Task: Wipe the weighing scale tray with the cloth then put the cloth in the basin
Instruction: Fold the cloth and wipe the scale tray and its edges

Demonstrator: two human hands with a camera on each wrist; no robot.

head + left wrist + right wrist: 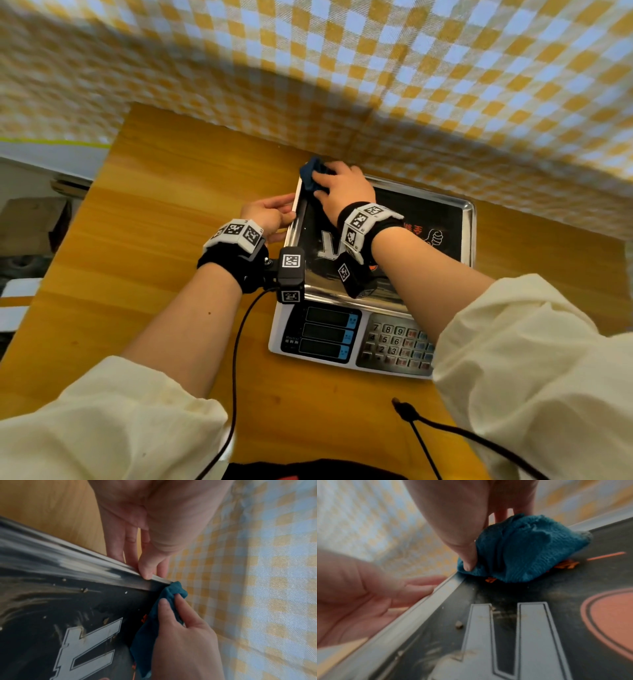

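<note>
The scale's steel tray (469, 219) carries a black sticker with white and orange print. A dark blue cloth (310, 174) lies bunched at the tray's far left corner. My right hand (329, 185) grips it and holds it down on the tray. In the right wrist view the thumb digs into the cloth (522, 550) and the fingers lie over it. My left hand (274, 214) pinches the tray's left rim (68, 555), thumb on top and fingers on the outer side. Small crumbs (458, 624) sit on the sticker. No basin is in view.
The scale (342, 339) stands on a wooden table (171, 205), its displays and keypad facing me. A yellow and blue checked fabric (411, 85) hangs right behind the tray. Two black cables (236, 359) trail near the table's front edge.
</note>
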